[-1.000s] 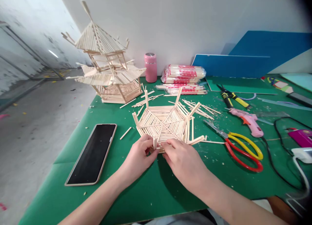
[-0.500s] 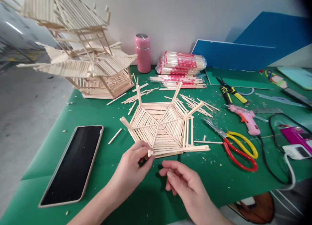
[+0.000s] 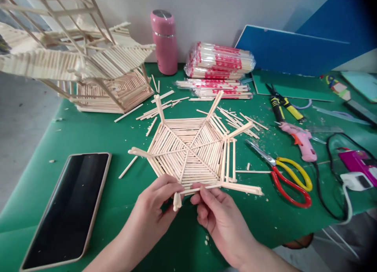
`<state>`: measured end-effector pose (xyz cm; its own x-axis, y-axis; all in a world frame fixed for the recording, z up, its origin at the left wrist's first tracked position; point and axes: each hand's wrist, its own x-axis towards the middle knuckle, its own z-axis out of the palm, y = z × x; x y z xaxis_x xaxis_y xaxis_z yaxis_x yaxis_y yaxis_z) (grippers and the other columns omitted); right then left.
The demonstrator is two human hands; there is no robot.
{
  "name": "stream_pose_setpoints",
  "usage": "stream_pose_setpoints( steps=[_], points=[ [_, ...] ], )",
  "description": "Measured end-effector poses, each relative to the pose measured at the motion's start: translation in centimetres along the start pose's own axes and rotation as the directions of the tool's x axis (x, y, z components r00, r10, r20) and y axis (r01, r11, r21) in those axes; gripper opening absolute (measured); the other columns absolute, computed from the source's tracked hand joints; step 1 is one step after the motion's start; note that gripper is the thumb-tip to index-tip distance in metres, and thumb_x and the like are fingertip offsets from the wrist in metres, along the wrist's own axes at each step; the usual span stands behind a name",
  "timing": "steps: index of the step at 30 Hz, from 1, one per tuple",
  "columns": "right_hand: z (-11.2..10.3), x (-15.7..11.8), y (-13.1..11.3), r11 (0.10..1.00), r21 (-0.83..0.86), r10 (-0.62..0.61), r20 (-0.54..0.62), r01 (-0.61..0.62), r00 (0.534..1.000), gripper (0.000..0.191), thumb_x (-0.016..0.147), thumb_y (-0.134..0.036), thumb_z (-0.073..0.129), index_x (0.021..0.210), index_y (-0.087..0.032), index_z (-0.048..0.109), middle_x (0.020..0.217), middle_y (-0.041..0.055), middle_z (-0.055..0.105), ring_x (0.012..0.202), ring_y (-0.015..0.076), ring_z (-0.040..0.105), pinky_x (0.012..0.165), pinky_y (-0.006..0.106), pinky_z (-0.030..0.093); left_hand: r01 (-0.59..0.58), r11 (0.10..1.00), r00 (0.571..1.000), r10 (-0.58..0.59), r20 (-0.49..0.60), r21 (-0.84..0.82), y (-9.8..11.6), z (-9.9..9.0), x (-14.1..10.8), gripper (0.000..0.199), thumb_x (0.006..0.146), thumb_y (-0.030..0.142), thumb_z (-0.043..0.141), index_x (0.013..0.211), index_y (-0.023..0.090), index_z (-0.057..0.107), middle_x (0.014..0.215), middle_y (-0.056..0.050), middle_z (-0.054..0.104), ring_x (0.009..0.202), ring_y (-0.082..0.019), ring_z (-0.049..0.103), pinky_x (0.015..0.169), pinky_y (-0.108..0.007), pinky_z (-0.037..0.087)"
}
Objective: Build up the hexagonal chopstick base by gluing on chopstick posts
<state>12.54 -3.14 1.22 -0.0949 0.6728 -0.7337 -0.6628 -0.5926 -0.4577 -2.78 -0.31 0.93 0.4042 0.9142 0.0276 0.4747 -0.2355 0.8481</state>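
A six-sided base of wooden sticks (image 3: 188,146) lies on the green table, with posts slanting outward from its corners. My left hand (image 3: 160,199) pinches the near-left corner post (image 3: 177,201). My right hand (image 3: 216,209) has thumb and fingers closed on a thin stick (image 3: 200,188) that runs along the near edge of the base, its left end close to my left fingertips. On the right side of the base, more sticks form a small frame (image 3: 230,158) between two posts.
A phone (image 3: 67,209) lies at left, a stick pagoda (image 3: 103,75) behind it. Scissors (image 3: 290,179), pliers (image 3: 284,105) and a pink glue gun (image 3: 302,140) lie at right. A pink bottle (image 3: 165,42), wrapped sticks (image 3: 219,64) and loose sticks (image 3: 156,111) are at the back.
My right hand has moved up to the near edge and closed on the thin stick. The view has shifted closer, and the near-left post tilts more toward me.
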Motion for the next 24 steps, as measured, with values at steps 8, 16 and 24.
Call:
stream_pose_setpoints(
  steps=[8,16,24],
  points=[
    [-0.14,0.02,-0.12,1.0,-0.007,0.019,0.013,-0.018,1.0,0.019,0.072,-0.029,0.066,0.081,-0.012,0.064,0.061,0.0008,0.061,0.046,0.0017,0.042,0.044,0.013,0.031,-0.01,1.0,1.0,0.009,-0.006,-0.028,0.1,0.11,0.56,0.013,0.076,0.009,0.05,0.079,0.02,0.057,0.077,0.0,0.056,0.069,-0.01,0.058,0.062,-0.018,0.046],
    [-0.35,0.09,-0.08,0.999,-0.052,-0.004,0.043,0.006,0.999,0.017,0.075,-0.029,0.064,0.084,-0.014,0.066,0.067,0.0021,0.064,0.047,0.0013,0.043,0.045,0.013,0.031,0.03,0.999,0.999,-0.03,-0.012,-0.038,0.23,-0.11,0.65,0.012,0.075,0.012,0.052,0.078,0.019,0.061,0.077,-0.002,0.059,0.069,-0.012,0.059,0.062,-0.019,0.047],
    [-0.63,-0.42,-0.08,0.891,-0.354,-0.252,0.132,0.283,0.959,0.017,0.079,-0.031,0.057,0.088,-0.02,0.066,0.074,0.002,0.065,0.051,0.005,0.05,0.049,0.018,0.039,0.029,0.999,1.0,-0.029,0.002,-0.044,0.25,-0.15,0.44,0.012,0.076,0.012,0.05,0.079,0.019,0.06,0.077,-0.003,0.058,0.069,-0.012,0.058,0.061,-0.021,0.047]
  ],
)
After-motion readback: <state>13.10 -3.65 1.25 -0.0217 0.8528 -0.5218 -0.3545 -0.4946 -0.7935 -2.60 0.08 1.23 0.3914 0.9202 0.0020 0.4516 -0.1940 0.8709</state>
